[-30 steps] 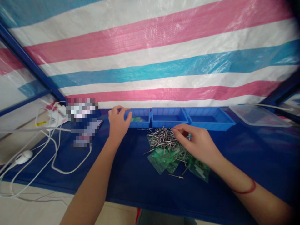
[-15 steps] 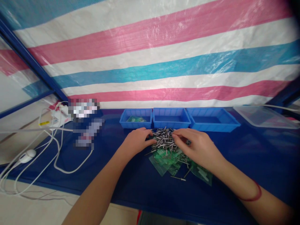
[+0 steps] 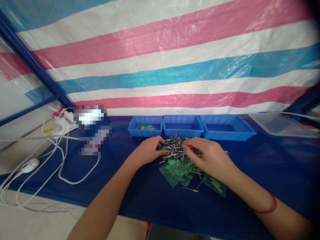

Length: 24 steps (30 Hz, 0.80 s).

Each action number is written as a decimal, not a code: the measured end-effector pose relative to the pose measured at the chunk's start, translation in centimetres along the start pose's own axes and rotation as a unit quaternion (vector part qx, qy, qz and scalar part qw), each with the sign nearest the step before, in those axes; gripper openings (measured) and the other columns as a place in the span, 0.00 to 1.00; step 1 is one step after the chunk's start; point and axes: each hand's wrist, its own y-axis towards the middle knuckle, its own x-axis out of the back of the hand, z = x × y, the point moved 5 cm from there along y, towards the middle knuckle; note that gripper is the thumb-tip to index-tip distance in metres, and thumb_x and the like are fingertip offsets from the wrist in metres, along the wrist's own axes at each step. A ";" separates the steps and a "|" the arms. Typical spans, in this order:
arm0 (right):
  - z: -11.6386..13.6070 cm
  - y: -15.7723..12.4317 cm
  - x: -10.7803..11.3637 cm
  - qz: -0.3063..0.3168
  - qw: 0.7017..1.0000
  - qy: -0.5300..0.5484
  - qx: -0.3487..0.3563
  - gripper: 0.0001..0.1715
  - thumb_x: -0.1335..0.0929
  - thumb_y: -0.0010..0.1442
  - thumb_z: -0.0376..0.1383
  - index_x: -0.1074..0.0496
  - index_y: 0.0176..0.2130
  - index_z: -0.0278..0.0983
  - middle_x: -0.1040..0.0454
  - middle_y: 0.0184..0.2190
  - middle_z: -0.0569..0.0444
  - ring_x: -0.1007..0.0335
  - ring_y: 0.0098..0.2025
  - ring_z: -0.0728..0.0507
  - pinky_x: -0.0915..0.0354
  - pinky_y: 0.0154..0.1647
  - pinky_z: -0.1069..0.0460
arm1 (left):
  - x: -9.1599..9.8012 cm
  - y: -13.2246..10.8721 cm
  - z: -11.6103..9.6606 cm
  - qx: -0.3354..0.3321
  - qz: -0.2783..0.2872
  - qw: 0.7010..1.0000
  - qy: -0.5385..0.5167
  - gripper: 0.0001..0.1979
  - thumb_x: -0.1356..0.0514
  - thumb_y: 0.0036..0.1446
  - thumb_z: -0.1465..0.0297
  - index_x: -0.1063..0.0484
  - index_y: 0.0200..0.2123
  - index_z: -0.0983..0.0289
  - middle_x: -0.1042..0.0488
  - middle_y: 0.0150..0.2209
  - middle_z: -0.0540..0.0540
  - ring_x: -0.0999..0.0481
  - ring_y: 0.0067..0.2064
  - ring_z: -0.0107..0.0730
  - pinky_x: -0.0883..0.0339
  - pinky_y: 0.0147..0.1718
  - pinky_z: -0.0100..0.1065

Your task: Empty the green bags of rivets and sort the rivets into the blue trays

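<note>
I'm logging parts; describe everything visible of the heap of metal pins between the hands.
The heap of metal pins is a loose tangle of thin, silvery rods, some with thicker sleeves. It lies before the blue bins, its near edge meeting green plastic bags. The left hand, open, and the right hand are at its sides; the right's grip is unclear. One stray pin lies nearer the viewer.

Slender silver rivets [image 3: 176, 150] lie heaped and crisscrossed on the tabletop [image 3: 140, 193], between its back and front edges. On the heap's front-edge side, translucent green bags [image 3: 175, 170] lie flat and overlapping, some with rivets across them. A loose rivet [image 3: 190, 189] lies nearer the front edge, roughly parallel to it
</note>
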 end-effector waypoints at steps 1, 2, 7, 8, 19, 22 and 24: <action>0.0 0.0 0.0 0.000 1.000 0.000 0.002 0.13 0.38 0.63 0.36 0.25 0.35 0.37 0.21 0.33 0.50 0.27 0.33 0.44 0.33 0.38 0.49 | 0.0 0.1 0.2 0.008 0.006 1.000 -0.017 0.17 0.39 0.54 0.64 0.31 0.47 0.63 0.24 0.37 0.54 0.25 0.37 0.36 0.34 0.36 0.32; 0.1 0.0 0.0 0.000 1.000 0.001 0.005 0.13 0.38 0.63 0.36 0.25 0.35 0.37 0.21 0.33 0.50 0.27 0.33 0.44 0.33 0.38 0.50 | 0.0 0.1 0.3 0.014 0.009 0.999 -0.032 0.17 0.40 0.55 0.65 0.31 0.48 0.64 0.24 0.35 0.53 0.25 0.36 0.35 0.34 0.34 0.32; 0.1 0.0 0.0 0.006 1.000 -0.002 0.013 0.13 0.38 0.63 0.36 0.25 0.34 0.37 0.22 0.33 0.50 0.27 0.33 0.44 0.33 0.37 0.49 | 1.4 0.2 1.0 0.013 -0.049 0.998 -0.048 0.15 0.44 0.56 0.68 0.28 0.46 0.64 0.23 0.33 0.53 0.24 0.33 0.33 0.33 0.35 0.32; 0.1 0.0 0.0 0.009 1.000 -0.004 0.013 0.14 0.39 0.63 0.36 0.25 0.35 0.37 0.22 0.33 0.50 0.27 0.33 0.44 0.33 0.37 0.49 | 1.7 0.1 1.1 0.014 -0.063 0.997 -0.038 0.14 0.44 0.56 0.68 0.28 0.46 0.64 0.23 0.34 0.53 0.24 0.33 0.34 0.33 0.35 0.32; 0.5 0.0 0.0 0.018 1.000 -0.013 0.014 0.14 0.38 0.63 0.35 0.24 0.34 0.37 0.22 0.31 0.50 0.28 0.32 0.44 0.34 0.36 0.50 | 0.8 0.1 1.3 0.000 0.013 0.997 0.073 0.12 0.44 0.57 0.64 0.24 0.35 0.63 0.23 0.35 0.56 0.25 0.34 0.36 0.35 0.34 0.31; 0.3 0.0 -0.1 0.024 1.000 -0.013 0.010 0.14 0.38 0.63 0.36 0.24 0.35 0.37 0.22 0.31 0.50 0.27 0.33 0.44 0.33 0.37 0.49 | 0.7 0.0 1.3 0.002 0.012 0.996 0.084 0.11 0.44 0.57 0.65 0.24 0.34 0.63 0.23 0.35 0.56 0.25 0.35 0.37 0.36 0.34 0.31; 0.3 -0.1 -0.2 0.027 1.000 -0.012 0.010 0.14 0.38 0.63 0.36 0.24 0.35 0.36 0.22 0.31 0.50 0.27 0.33 0.44 0.33 0.38 0.49 | 0.8 0.0 1.3 0.009 0.002 0.997 0.083 0.10 0.45 0.57 0.65 0.26 0.34 0.62 0.23 0.35 0.56 0.25 0.35 0.37 0.36 0.34 0.32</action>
